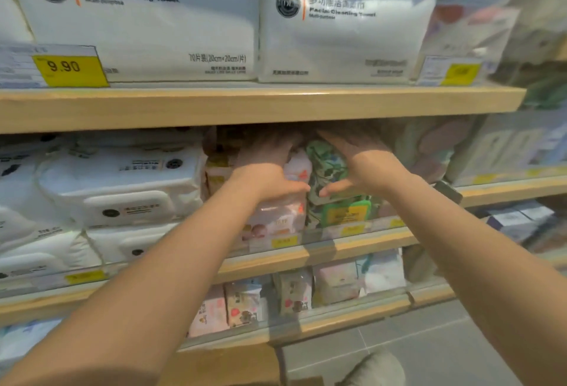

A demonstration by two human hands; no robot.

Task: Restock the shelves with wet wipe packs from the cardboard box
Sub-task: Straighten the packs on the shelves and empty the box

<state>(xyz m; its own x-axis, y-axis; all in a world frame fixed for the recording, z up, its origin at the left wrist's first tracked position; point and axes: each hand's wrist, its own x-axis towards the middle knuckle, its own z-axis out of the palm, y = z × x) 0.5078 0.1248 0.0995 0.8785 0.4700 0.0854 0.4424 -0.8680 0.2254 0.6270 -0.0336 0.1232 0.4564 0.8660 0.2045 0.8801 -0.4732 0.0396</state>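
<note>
Left grip: the left hand (270,167) is reaching into the middle shelf (306,255) and lying over the pink wet wipe pack (280,216), thumb stretched toward the centre. The fingers are going back into shadow, so I cannot tell whether they are curling round the pack or only pressing on it.

Right grip: the right hand (363,164) is lying over the green leaf-print wet wipe pack (329,176), thumb pointing inward and nearly meeting the other thumb. Its fingertips are hidden under the upper shelf (260,106); whether it is clasping or just resting is unclear.

Why held this way: both hands are working side by side on two neighbouring stacks, which looks like seating or squaring the packs so they are sitting upright and flush behind the clear shelf lip.

Where the packs are: the pink and green packs are already standing on the middle shelf, touching each other, between the white lidded wipe packs (122,189) on the left and blurred pastel goods on the right.

Cardboard box: a brown edge (227,367) is showing at the bottom of the view, below the arms; it is probably the box, but too little is visible to be sure.

Nearby stock: facial towel packs (153,23) are filling the upper shelf behind a yellow price tag (69,67); small printed packs (245,302) are lining the lower shelf.

Step, as I judge it: placing is under way, not finished.
</note>
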